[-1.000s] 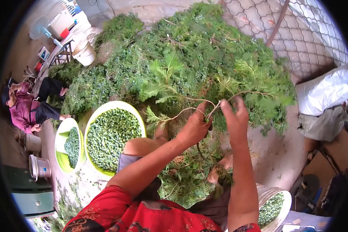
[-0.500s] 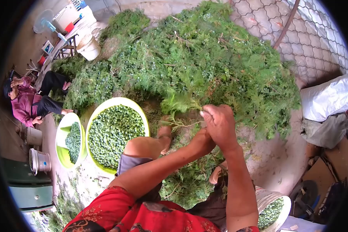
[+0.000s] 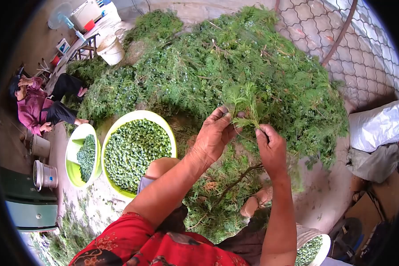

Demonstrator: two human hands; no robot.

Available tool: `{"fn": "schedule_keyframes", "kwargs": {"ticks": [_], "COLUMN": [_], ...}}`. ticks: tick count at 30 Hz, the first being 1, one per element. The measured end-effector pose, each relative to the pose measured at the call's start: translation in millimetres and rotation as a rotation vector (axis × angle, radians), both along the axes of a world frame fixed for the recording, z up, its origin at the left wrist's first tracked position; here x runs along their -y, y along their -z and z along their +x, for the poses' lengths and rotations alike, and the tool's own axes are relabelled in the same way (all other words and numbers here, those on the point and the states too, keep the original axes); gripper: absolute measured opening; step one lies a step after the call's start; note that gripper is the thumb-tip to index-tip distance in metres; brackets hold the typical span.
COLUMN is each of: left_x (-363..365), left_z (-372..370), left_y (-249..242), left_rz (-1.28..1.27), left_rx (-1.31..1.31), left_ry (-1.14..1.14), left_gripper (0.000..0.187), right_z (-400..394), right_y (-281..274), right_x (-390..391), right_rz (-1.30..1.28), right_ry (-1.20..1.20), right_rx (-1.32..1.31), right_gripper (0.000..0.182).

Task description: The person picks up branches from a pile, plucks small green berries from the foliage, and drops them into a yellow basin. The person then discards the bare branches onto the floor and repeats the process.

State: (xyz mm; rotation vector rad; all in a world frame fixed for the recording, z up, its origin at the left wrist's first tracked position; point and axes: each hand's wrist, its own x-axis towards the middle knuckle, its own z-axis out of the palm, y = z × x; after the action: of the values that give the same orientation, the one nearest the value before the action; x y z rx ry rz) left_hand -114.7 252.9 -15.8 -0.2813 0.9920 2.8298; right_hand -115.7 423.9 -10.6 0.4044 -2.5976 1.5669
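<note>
In front of me is a green, feathery evergreen sprig [image 3: 249, 104], held between both hands. My right hand [image 3: 271, 148] pinches its lower end between thumb and fingers. My left hand [image 3: 215, 135] is closed at the sprig's left side, fingers curled against the foliage; its exact grip is partly hidden. Beyond the hands spreads a big heap of evergreen branches [image 3: 208, 66] dotted with small bluish-green cones. Left of my left arm stands a yellow-green tub [image 3: 174, 148] full of picked green cones [image 3: 137, 153]. A brown branch [image 3: 237, 182] lies below my hands among loose greenery.
A smaller yellow-green tub [image 3: 71, 155], partly filled, stands further left. At lower right is a white bucket [image 3: 327, 248] of cones. Another person [image 3: 37, 104] sits at far left near a white bucket [image 3: 111, 51]. White sacks [image 3: 377, 126] lie at right.
My hands have moved apart, the left going up and left from beneath the right. The sprig now stands between them. A brown branch now shows below, and the view has shifted slightly.
</note>
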Motion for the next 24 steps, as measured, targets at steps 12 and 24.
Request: {"fn": "schedule_keyframes", "kwargs": {"ticks": [12, 24], "left_x": [-9, 0], "left_z": [5, 0], "left_y": [-17, 8], "left_rz": [-0.443, -0.161], "left_rx": [-0.11, 0.088], "left_ry": [-0.136, 0.062], "left_gripper": [0.034, 0.032], "right_z": [-1, 8], "right_y": [13, 18], "right_x": [5, 27], "right_rz": [-0.36, 0.051], "right_ry": [0.016, -0.165], "right_rx": [0.232, -0.212], "right_gripper": [0.029, 0.025]}}
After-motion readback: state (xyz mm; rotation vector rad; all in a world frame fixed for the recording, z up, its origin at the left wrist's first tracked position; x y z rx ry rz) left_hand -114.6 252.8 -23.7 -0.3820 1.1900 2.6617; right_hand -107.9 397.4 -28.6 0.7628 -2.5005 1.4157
